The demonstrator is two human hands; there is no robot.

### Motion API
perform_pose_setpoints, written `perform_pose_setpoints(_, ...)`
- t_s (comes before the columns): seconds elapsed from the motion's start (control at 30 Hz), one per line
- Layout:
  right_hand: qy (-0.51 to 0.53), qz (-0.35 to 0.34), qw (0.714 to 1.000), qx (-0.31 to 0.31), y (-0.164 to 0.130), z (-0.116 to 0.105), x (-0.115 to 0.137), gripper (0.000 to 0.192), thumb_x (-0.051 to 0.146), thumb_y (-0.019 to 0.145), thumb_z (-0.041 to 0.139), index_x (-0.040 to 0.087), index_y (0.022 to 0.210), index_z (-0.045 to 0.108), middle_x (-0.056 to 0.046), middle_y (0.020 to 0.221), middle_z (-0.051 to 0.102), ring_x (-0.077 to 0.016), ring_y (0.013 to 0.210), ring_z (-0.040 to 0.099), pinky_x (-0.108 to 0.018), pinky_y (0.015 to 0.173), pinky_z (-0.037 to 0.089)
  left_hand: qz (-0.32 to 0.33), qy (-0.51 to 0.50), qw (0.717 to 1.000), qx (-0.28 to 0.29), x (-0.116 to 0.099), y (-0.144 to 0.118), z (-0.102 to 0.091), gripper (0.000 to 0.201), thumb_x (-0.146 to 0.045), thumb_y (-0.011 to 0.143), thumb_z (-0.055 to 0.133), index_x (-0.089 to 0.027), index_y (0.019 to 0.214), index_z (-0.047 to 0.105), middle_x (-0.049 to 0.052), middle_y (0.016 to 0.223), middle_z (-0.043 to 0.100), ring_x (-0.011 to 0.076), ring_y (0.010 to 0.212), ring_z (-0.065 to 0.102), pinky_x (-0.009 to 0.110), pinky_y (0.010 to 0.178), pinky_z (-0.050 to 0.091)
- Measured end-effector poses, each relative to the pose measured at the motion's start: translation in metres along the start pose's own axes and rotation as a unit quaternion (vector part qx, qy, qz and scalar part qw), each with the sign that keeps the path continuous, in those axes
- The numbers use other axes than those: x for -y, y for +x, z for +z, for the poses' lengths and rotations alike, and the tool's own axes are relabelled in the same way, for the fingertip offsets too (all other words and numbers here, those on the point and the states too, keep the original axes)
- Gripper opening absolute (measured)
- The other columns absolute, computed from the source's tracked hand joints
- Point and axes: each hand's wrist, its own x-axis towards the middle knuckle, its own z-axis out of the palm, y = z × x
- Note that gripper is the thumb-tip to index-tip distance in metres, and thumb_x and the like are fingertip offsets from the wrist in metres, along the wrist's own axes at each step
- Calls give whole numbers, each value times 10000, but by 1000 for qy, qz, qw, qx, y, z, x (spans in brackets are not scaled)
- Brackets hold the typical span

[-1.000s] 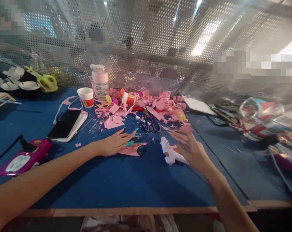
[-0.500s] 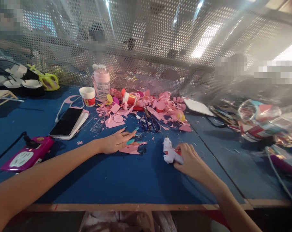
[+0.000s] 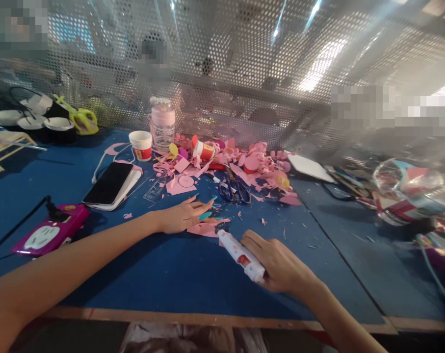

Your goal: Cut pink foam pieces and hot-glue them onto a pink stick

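My right hand (image 3: 277,262) is wrapped round a white hot glue gun (image 3: 241,255). The gun tilts so that its nozzle points up and left, at a small dark piece (image 3: 221,227) by the right end of a pink paper scrap (image 3: 202,229). My left hand (image 3: 178,216) lies flat on that scrap with its fingers stretched out, partly covering it. Long turquoise nails show on the fingers. Beyond both hands, blue-handled scissors (image 3: 234,190) rest at the edge of a heap of pink paper cuttings (image 3: 251,164).
A phone (image 3: 110,184), a purple power strip (image 3: 51,229), a stack of paper cups (image 3: 140,145) and a pink-lidded bottle (image 3: 163,125) stand to the left. At right are a white card (image 3: 312,168) and a clear plastic tub (image 3: 406,184). A perforated metal panel (image 3: 222,63) closes off the back.
The glue gun has swung from upright to tilted and moved left, its nozzle now by the pink scrap. My left hand stays on the paper. The whole view has shifted slightly.
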Motion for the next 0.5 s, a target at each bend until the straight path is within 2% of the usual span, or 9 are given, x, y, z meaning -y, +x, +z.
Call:
perform_pose_setpoints(0.37, -32, 5, 999, -5, 19, 2, 1, 169, 250, 726, 429, 151, 850, 486, -39, 816, 495, -121, 518, 445, -268, 467, 250, -8, -16, 1000, -12, 4, 0, 3, 575, -464, 880, 65, -170, 1373, 33, 95, 1397, 278, 205, 1283, 228, 462, 1040, 35)
perform_pose_setpoints(0.5, -29, -1, 1000, -1, 22, 2, 1, 161, 254, 735, 419, 152, 844, 480, -37, 803, 491, -118, 513, 432, -268, 466, 227, -5, -18, 1000, -14, 4, 0, 3, 569, -468, 878, 56, -186, 1372, 78, 85, 1411, 241, 204, 1281, 235, 455, 1043, 31)
